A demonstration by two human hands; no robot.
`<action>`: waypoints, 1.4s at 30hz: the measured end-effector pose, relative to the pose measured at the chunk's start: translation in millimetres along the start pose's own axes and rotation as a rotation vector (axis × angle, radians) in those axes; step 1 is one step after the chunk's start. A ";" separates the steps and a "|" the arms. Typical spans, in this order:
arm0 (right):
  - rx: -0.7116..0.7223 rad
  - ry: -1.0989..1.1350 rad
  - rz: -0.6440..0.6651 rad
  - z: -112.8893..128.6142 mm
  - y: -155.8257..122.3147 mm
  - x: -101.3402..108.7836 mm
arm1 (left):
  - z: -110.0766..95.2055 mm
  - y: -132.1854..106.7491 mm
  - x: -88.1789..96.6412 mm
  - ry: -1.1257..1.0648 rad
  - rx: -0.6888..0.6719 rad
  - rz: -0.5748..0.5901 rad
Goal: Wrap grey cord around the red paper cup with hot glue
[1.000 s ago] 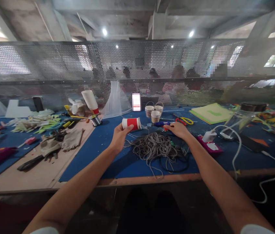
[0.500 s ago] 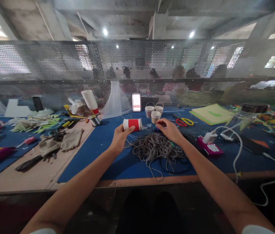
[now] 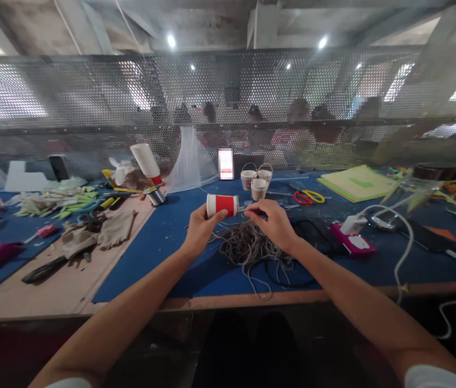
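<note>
My left hand is closed round a red and white paper cup, held on its side above the blue table covering. Just right of the cup's end, my right hand has its thumb and fingertips pinched together. Whatever lies between those fingertips is too small to make out. Below both hands is a tangled heap of grey cord. Beyond the right hand stand three small cups with thin looped handles, the nearest small cup in front of the others.
Red and yellow scissors and a stack of coloured sheets lie to the right, near a purple power strip with a white cable. Stacked paper cups, a wire spool and gloves are on the left.
My right hand has moved left, closer to the end of the cup. The cup stays in my left hand and has shifted slightly right and up in view.
</note>
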State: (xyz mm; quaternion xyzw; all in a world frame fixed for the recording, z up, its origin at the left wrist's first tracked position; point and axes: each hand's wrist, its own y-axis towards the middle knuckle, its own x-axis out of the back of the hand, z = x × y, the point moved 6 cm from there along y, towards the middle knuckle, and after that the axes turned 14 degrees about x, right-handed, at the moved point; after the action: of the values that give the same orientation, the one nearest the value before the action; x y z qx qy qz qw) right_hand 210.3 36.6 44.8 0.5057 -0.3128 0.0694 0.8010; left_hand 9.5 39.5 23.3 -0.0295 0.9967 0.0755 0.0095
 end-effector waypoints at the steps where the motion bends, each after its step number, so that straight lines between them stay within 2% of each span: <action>1: 0.037 -0.055 -0.006 3.0 0.6 2.2 | 0.1 -0.1 -0.3 0.001 -0.001 0.001; 7: 0.206 -0.239 -0.031 14.1 0.2 8.3 | 1.5 -1.5 -2.7 0.042 0.009 0.011; 13: 0.306 -0.280 -0.093 21.6 1.9 13.5 | -2.8 -6.0 -6.7 0.114 0.010 0.023; 29: 0.280 -0.295 -0.133 20.4 5.0 18.5 | -0.6 -8.6 -10.1 0.128 0.021 0.111; 42: 0.275 -0.295 -0.161 18.3 6.5 20.5 | -0.2 -10.5 -10.3 0.119 0.034 0.132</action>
State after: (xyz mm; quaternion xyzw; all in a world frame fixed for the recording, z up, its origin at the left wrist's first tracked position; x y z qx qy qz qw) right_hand 215.9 19.9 66.9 0.6383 -0.3729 -0.0278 0.6729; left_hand 20.4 29.7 22.2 0.0321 0.9964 0.0569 -0.0543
